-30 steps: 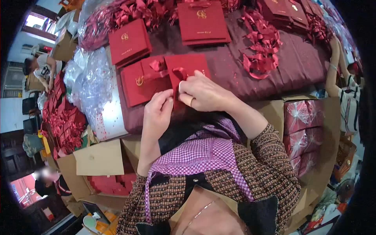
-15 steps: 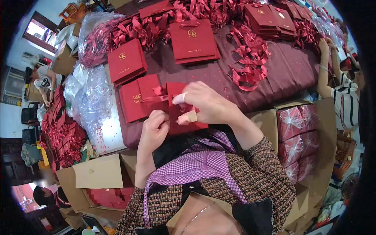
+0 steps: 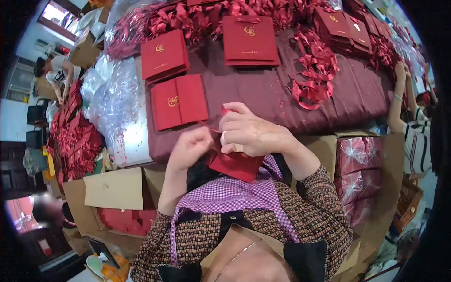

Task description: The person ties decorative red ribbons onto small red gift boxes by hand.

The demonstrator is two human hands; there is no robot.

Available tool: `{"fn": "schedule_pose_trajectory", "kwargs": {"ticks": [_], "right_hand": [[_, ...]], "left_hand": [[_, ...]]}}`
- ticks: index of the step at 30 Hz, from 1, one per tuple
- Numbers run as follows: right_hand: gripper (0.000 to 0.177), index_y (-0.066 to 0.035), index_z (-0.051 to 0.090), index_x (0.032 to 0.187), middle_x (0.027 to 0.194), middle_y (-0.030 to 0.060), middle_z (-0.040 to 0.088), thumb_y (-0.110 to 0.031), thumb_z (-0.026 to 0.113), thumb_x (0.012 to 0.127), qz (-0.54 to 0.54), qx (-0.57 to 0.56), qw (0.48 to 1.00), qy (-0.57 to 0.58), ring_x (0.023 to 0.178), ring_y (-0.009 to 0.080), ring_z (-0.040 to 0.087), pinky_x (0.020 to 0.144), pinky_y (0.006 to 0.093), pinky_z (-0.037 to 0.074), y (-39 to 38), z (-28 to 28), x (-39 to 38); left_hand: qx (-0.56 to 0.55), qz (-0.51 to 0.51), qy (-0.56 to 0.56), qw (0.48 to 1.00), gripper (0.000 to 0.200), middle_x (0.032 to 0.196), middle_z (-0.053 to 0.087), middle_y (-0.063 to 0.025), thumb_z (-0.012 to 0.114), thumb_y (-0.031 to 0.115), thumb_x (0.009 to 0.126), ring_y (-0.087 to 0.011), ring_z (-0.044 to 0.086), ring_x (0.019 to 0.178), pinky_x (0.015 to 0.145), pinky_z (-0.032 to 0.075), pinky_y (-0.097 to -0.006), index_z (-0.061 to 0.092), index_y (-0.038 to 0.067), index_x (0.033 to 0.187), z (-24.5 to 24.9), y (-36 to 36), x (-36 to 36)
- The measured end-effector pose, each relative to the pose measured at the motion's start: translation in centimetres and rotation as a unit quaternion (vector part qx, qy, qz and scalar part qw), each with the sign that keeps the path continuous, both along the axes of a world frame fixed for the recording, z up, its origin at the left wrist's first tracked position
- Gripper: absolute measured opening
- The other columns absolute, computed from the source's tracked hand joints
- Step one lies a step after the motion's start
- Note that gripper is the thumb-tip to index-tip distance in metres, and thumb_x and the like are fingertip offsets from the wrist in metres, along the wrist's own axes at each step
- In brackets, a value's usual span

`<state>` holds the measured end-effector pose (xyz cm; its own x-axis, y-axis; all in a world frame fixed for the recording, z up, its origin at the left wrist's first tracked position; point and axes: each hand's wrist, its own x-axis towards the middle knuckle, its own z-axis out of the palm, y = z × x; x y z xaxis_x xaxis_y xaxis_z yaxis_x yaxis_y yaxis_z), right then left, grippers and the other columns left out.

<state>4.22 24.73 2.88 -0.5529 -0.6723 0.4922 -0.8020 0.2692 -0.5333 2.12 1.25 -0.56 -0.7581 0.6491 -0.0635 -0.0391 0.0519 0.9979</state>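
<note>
A red bag (image 3: 236,165) hangs tilted over my lap, below both hands. My right hand (image 3: 251,133) is closed at its top, with a bit of red ribbon showing above the fingers. Close by on the left, my left hand (image 3: 190,146) is closed in a pinch on red ribbon near the bag's upper edge; the fingertips are partly hidden. Just beyond, a red bag with a gold logo (image 3: 179,102) lies on the dark red cloth (image 3: 253,89). Farther back are two stacks of red bags (image 3: 164,55), (image 3: 250,43).
Loose red ribbons (image 3: 314,70) lie on the cloth at right. An open carton (image 3: 390,164) with wrapped red packs stands right, another carton (image 3: 112,189) left. Clear plastic (image 3: 115,101) lies at the left. One person is at the far left, one at the right edge.
The bag in my hands has moved down toward my lap and tilted. My hands have drawn close together at its top. The view has shifted slightly, moving the table items rightward and up.
</note>
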Motion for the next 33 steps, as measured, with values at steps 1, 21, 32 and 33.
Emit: {"fn": "schedule_pose_trajectory", "kwargs": {"ticks": [1, 21, 32, 33], "right_hand": [[0.011, -0.012, 0.061, 0.078, 0.076, 0.0049, 0.052, -0.02, 0.067, 0.08, -0.015, -0.015, 0.999, -0.025, 0.088, 0.0237, 0.054, 0.105, 0.0505, 0.03, -0.1, 0.0, 0.2], [0.022, -0.004, 0.064, 0.104, 0.104, 0.0106, 0.065, -0.018, 0.064, 0.087, -0.262, -0.146, 0.954, 0.004, 0.1, 0.0263, 0.059, 0.092, 0.0364, 0.042, 0.3, -0.7, -2.8], [0.028, 0.001, 0.061, 0.112, 0.084, 0.0094, 0.068, -0.016, 0.064, 0.089, -0.286, -0.041, 0.936, -0.199, 0.079, 0.0176, 0.065, 0.074, 0.0291, 0.051, 3.2, -0.9, -2.8], [0.028, 0.001, 0.061, 0.112, 0.084, 0.0094, 0.068, -0.016, 0.064, 0.089, -0.288, -0.042, 0.936, -0.199, 0.079, 0.0176, 0.065, 0.074, 0.0291, 0.051, 3.1, -1.5, -2.9]], "left_hand": [[0.059, 0.025, -0.03, 0.997, 0.009, 0.078, 0.054, -0.0002, 0.055, 0.004, 0.081, -0.0094, 0.05, 0.072, 0.065, 0.039, -0.0228, 0.057, 0.001, 0.074, -0.4, -0.4, -0.6], [0.147, 0.161, -0.164, 0.962, 0.03, 0.112, 0.061, -0.0032, 0.052, 0.015, 0.097, -0.0115, 0.056, 0.1, 0.091, 0.044, -0.0291, 0.055, -0.001, 0.122, 0.2, 3.4, 1.2], [0.134, 0.113, -0.178, 0.968, 0.031, 0.114, 0.06, -0.0024, 0.052, 0.016, 0.097, -0.0125, 0.055, 0.102, 0.092, 0.044, -0.031, 0.054, 0.001, 0.124, -1.0, 3.6, 0.6], [0.09, 0.095, -0.119, 0.984, 0.031, 0.113, 0.06, -0.0023, 0.052, 0.017, 0.097, -0.0125, 0.055, 0.102, 0.091, 0.044, -0.0306, 0.054, 0.001, 0.124, -0.9, 3.6, 0.5]]}}
